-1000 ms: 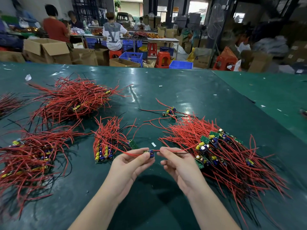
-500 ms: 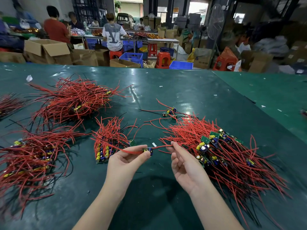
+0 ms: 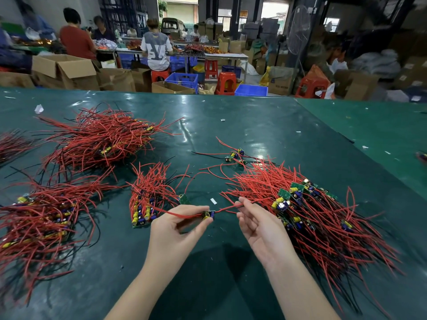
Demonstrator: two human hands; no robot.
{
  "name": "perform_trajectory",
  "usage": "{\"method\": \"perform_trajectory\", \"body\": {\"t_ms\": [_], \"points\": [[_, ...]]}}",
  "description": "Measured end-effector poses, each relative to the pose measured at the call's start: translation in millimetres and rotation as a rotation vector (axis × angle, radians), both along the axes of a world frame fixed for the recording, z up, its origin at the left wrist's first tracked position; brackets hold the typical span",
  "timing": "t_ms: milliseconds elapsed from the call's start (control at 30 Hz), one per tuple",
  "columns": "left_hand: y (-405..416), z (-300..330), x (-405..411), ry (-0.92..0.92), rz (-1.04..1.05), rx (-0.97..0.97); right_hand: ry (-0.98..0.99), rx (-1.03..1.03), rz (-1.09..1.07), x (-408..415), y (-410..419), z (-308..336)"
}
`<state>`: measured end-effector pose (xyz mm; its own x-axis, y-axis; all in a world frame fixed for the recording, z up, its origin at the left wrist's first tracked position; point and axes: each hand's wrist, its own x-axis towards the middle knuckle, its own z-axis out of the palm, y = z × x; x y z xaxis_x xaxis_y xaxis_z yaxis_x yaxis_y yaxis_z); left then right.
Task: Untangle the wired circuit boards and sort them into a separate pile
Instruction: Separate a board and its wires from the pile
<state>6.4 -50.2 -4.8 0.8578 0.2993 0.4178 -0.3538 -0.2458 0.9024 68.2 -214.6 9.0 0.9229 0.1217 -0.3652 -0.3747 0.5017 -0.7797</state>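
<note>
Head view: left hand [image 3: 178,229] pinches a small green circuit board with yellow and blue capacitors [image 3: 208,215]; right hand [image 3: 262,229] pinches its thin red wire lead [image 3: 231,207].
Left: palm down, thumb and forefinger clamped on the board, held above the dark green glossy table mat [image 3: 231,130]. Right: palm toward camera, other fingers loosely spread, wire nipped at the fingertips. Board sits between both hands. Just right of right hand: large tangled heap of red-wired boards [image 3: 307,211]. Just left of left hand: small neat pile of red-wired boards [image 3: 147,199]. Far left: bigger red-wire bundles [image 3: 41,218]. Boxes behind: blue plastic crates [image 3: 251,90], open brown cardboard cartons [image 3: 64,70]; contents unreadable.
</note>
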Motion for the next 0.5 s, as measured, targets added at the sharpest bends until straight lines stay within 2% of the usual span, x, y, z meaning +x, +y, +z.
{"method": "perform_trajectory", "body": {"t_ms": [100,500], "points": [[-0.9,-0.4,0.3,-0.005,-0.003,-0.001,-0.004,0.044,-0.012,1.7,-0.1,1.0],[1.1,5.1,3.2,0.138,-0.002,-0.413,-0.035,0.077,-0.049,0.5,-2.3,3.6]]}}
